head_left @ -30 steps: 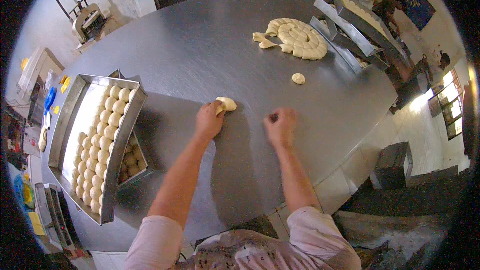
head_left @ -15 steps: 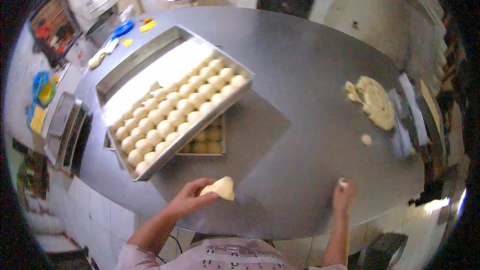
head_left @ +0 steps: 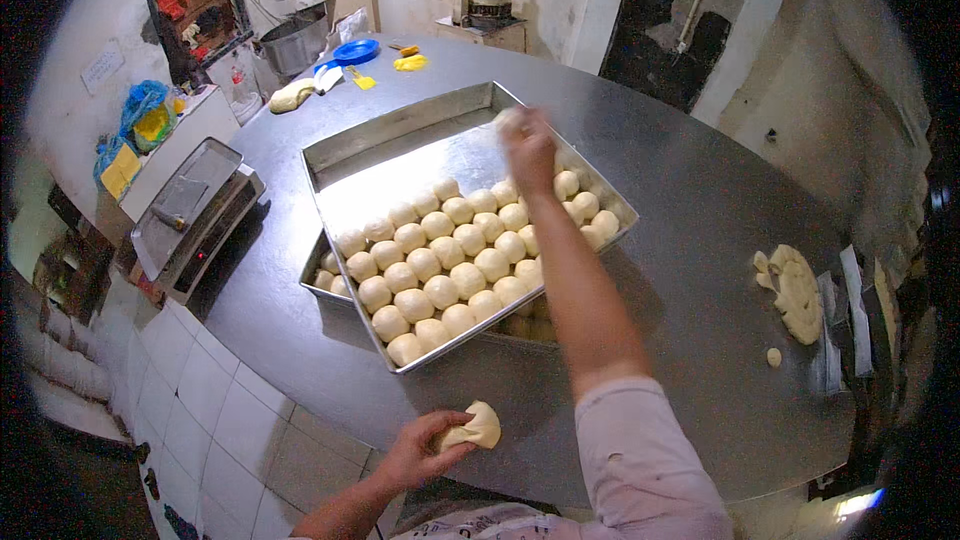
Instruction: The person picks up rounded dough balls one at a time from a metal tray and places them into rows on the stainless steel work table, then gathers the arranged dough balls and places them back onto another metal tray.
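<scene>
My left hand (head_left: 428,447), near the table's front edge, is closed round a soft lump of pale dough (head_left: 482,425) that bulges out past the fingers. My right arm stretches over the large metal tray (head_left: 395,145). At the tray's far right part, my right hand (head_left: 532,152) grips a small dough ball (head_left: 512,120), slightly blurred. Rows of round dough balls (head_left: 447,252) fill the near part of that tray. My forearm hides some of the balls on the right. Beneath it, at an angle, lies a second tray (head_left: 322,275) also holding dough balls.
On the right of the steel table (head_left: 700,270) lie a flat dough slab (head_left: 797,295) and one small dough piece (head_left: 774,357). A scale (head_left: 195,210) stands at the left edge. Farther back are a blue plate (head_left: 357,51), a yellow scraper (head_left: 362,80) and more dough (head_left: 292,95).
My right hand has moved from the right front of the table up and left over the tray, carrying the small dough ball. The left hand still holds its lump. The view has shifted.
</scene>
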A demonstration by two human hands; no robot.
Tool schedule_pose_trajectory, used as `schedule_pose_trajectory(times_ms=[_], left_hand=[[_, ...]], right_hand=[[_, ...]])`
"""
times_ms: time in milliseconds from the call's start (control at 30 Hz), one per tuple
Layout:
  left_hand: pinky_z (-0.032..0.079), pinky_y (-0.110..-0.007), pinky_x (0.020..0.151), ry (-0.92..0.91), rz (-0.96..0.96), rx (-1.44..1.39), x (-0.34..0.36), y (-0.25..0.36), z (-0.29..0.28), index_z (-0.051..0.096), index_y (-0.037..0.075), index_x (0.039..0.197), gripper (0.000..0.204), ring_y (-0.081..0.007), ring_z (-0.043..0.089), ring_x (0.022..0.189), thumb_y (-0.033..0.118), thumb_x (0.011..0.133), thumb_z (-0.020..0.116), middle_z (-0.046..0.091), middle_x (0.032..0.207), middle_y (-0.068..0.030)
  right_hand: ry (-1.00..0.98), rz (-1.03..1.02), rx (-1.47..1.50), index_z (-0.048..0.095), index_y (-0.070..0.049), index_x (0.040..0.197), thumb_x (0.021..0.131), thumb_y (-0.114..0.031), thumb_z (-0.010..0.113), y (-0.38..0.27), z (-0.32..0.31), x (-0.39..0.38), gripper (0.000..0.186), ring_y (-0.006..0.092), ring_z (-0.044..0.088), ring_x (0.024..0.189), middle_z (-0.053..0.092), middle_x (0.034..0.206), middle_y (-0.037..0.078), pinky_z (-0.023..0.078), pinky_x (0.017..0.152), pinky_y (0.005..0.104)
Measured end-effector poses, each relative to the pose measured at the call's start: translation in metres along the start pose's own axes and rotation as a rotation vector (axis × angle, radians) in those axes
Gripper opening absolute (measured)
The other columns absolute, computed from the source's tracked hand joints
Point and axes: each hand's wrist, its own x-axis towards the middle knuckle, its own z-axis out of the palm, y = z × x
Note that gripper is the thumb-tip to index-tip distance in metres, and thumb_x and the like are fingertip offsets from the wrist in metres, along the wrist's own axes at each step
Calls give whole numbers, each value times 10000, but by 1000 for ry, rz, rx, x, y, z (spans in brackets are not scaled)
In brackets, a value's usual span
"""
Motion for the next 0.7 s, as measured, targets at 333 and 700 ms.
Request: schedule_pose_trajectory(times_ms=[333,700], left_hand=[[453,-329,819,108,293,140,11,22,9,577,39,1077,377,-271,577,942,57,713,677,584,1014,-145],[419,-254,606,-131,-34,58,85,19,96,557,56,910,120,-123,504,683,122,831,619,536,799,-38]], right_hand=[[-825,39,115,548,-54,1161,875,-117,539,-112,-130,-163,294,192,527,1047,573,1117,108,428,888,340],[-612,524,-1157,494,-157,1253,867,-225,541,-91,-397,-338,394,367,370,1206,427,1316,116,324,976,512]])
